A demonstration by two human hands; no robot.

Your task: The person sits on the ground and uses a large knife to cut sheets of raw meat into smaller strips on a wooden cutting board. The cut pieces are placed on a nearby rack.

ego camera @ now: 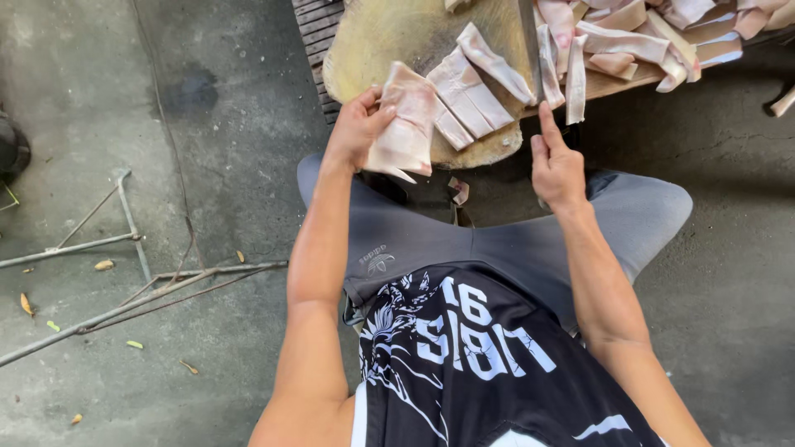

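While the person sits low over the concrete floor (207, 99), a few thin metal rods (124, 290) lie crossed on the ground far to the left, with scattered dry leaves (104, 265) among them. Moving right, the left hand (356, 128) is closed around a pale, pinkish slab of raw meat (403, 124), thumb on top and fingers curled under its edge; the slab hangs partly over the near rim of a round wooden chopping block (397, 33). Just beside it on the block lie several cut strips (476, 91) of the same meat (skin side pale, flesh side pink), fanned out and touching one another. A small scrap (458, 190) sits below the block, near the person's grey shorts (464, 240).

Further right, the right hand (556, 165) grips the handle of a knife (530, 41), index finger stretched up along it; the blade rises nearly upright at the block's right edge, and the handle itself is mostly hidden by the hand. Two long strips (575, 83) hang just beside the blade. Beyond, at the upper right, a heap of cut pieces (654, 33) is piled on a wooden board (629, 81).
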